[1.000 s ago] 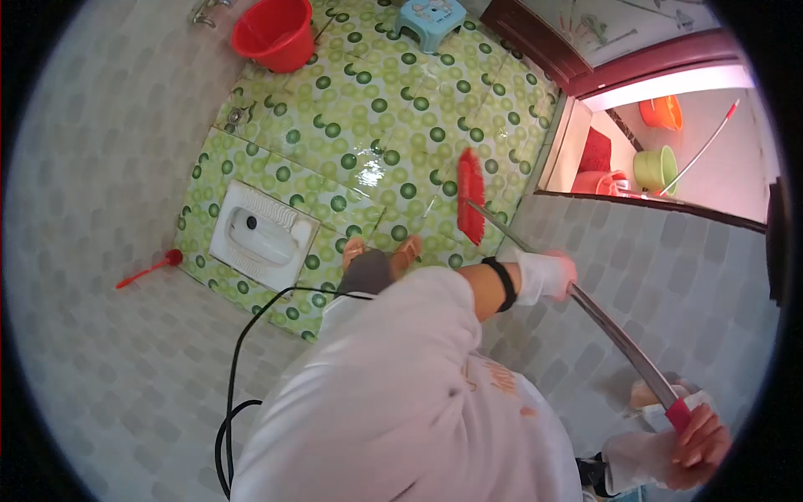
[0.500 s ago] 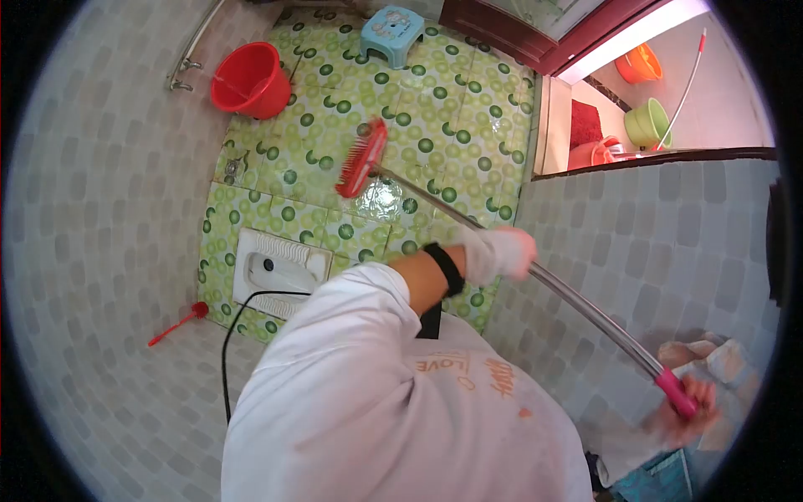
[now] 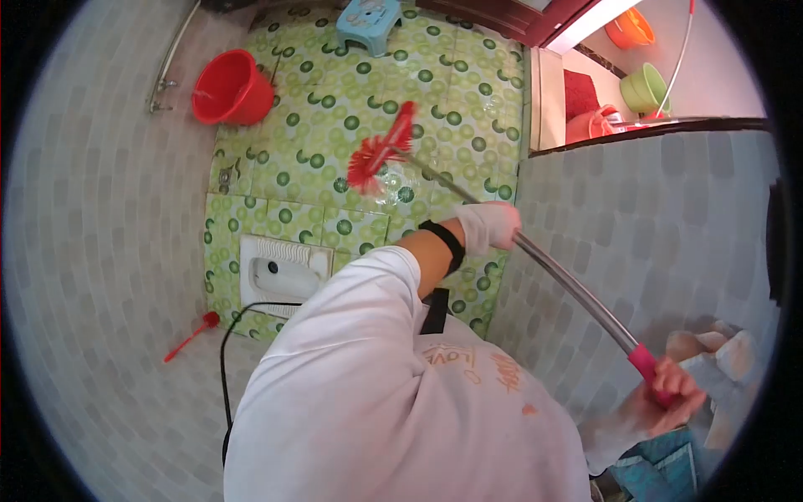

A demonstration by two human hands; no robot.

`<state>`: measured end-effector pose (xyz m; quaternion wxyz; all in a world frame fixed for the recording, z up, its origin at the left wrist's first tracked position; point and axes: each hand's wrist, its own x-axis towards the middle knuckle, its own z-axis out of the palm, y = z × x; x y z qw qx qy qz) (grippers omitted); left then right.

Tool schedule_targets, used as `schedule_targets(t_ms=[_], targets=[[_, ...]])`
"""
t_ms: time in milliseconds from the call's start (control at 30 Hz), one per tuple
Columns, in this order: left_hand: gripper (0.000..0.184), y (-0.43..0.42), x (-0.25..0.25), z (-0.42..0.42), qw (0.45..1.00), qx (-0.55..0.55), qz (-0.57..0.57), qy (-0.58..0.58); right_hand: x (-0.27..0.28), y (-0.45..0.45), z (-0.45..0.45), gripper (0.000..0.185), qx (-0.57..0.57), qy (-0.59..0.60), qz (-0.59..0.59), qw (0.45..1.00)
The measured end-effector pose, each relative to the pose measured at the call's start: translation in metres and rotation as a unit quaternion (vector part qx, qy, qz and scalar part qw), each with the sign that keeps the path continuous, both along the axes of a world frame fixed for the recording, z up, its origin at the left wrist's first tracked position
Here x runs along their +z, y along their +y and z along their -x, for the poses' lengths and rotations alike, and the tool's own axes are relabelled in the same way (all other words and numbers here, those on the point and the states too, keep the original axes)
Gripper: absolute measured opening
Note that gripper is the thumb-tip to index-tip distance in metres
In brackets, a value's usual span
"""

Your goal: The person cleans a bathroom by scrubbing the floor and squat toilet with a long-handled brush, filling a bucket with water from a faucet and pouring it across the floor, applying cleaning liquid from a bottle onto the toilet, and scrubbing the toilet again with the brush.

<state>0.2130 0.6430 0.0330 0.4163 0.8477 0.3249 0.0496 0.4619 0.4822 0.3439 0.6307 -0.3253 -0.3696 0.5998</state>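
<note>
A long-handled floor brush (image 3: 381, 157) with red bristles and a metal pole slants across the view. Its head is over the green tiled floor (image 3: 335, 125), tilted so that the bristles show; whether they touch the tiles I cannot tell. My left hand (image 3: 492, 226), in a light glove with a black band at the wrist, is closed around the middle of the pole. At the pole's upper end, low on the right, my right hand (image 3: 669, 395) grips the pink handle sleeve, its fingers wrapped round it.
A red bucket (image 3: 234, 88) stands by the left wall under a tap; a blue stool (image 3: 368, 23) is at the back. The squat toilet (image 3: 284, 269) lies left of me, with a red toilet brush (image 3: 194, 336) and black hose (image 3: 224, 376) nearby. Buckets show through the doorway.
The brush head has moved slightly up and right and turned, showing more bristles. Both hands have shifted a little up and left in view, still on the pole.
</note>
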Motion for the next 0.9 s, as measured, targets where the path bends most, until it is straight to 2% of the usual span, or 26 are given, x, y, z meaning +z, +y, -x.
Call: schedule_targets(t_ms=[67, 100, 167, 200, 233, 267, 300, 367, 433, 467, 500, 533, 600, 633, 700, 733, 767, 800, 833, 867, 900], targets=[[0.015, 0.003, 0.015, 0.007, 0.997, -0.039, 0.01, 0.067, -0.013, 0.003, 0.01, 0.044, -0.187, -0.148, -0.013, 0.971], [0.015, 0.001, 0.01, -0.013, 0.997, -0.034, -0.001, 0.075, 0.001, -0.001, -0.009, 0.044, -0.142, -0.127, -0.05, 0.98], [0.015, -0.002, 0.044, -0.046, 0.998, -0.021, -0.035, 0.051, 0.032, -0.022, -0.064, 0.039, -0.111, -0.079, -0.089, 0.987], [0.015, 0.001, 0.06, -0.058, 0.999, 0.017, -0.032, -0.012, 0.046, -0.02, -0.064, 0.039, -0.109, -0.078, -0.083, 0.987], [0.015, 0.001, 0.067, -0.066, 0.995, 0.056, -0.027, -0.075, 0.061, -0.019, -0.064, 0.039, -0.212, -0.173, -0.111, 0.955], [0.015, 0.002, 0.06, -0.066, 0.996, 0.056, -0.022, -0.072, 0.066, -0.012, -0.052, 0.039, -0.31, -0.265, -0.137, 0.903], [0.015, 0.007, 0.05, -0.065, 0.995, 0.045, -0.026, -0.081, 0.061, -0.005, -0.04, 0.039, -0.308, -0.265, -0.133, 0.904], [0.016, 0.009, 0.015, -0.058, 0.998, 0.022, -0.037, -0.055, 0.042, 0.013, -0.013, 0.037, -0.286, -0.138, -0.063, 0.946], [0.015, 0.007, -0.012, -0.023, 0.999, 0.01, -0.041, 0.004, 0.006, 0.024, -0.008, 0.044, -0.098, -0.121, -0.04, 0.987], [0.013, 0.004, -0.017, -0.004, 0.999, 0.005, -0.036, 0.029, -0.014, 0.025, 0.008, 0.044, -0.181, -0.15, 0.022, 0.972], [0.013, 0.001, -0.028, 0.01, 0.997, 0.017, 0.016, 0.074, -0.027, 0.023, 0.021, 0.043, -0.262, -0.176, 0.086, 0.945], [0.013, 0.004, -0.035, 0.017, 0.99, 0.031, 0.062, 0.12, -0.029, 0.017, 0.012, 0.043, -0.268, -0.171, 0.083, 0.944], [0.013, 0.004, -0.001, 0.009, 0.994, 0.029, 0.02, 0.108, -0.029, 0.007, -0.006, 0.041, -0.192, -0.213, 0.08, 0.955], [0.013, 0.0, 0.019, 0.002, 0.995, 0.032, -0.016, 0.092, -0.025, 0.0, -0.011, 0.038, -0.351, -0.407, -0.003, 0.843], [0.014, -0.002, 0.044, -0.038, 0.999, 0.014, -0.022, 0.041, 0.029, -0.025, -0.075, 0.029, -0.203, -0.334, -0.079, 0.917], [0.013, -0.005, 0.064, -0.057, 0.998, 0.02, -0.055, 0.015, 0.065, -0.055, -0.155, 0.027, -0.258, -0.492, -0.025, 0.831], [0.011, -0.008, 0.063, -0.086, 0.998, 0.027, -0.055, -0.027, 0.101, -0.085, -0.236, 0.026, -0.297, -0.629, 0.041, 0.717], [0.01, -0.009, 0.075, -0.096, 0.996, 0.043, -0.037, -0.076, 0.093, -0.034, -0.116, 0.029, -0.409, -0.615, -0.184, 0.648], [0.009, -0.01, 0.086, -0.1, 0.99, 0.06, -0.02, -0.126, 0.084, 0.021, 0.012, 0.033, -0.515, -0.598, -0.369, 0.491], [0.009, -0.015, 0.083, -0.102, 0.99, 0.066, -0.018, -0.127, 0.087, 0.021, 0.022, 0.033, -0.51, -0.598, -0.372, 0.494], [0.009, -0.017, 0.077, -0.104, 0.987, 0.076, -0.008, -0.139, 0.088, 0.024, 0.028, 0.035, -0.462, -0.572, -0.356, 0.577]])
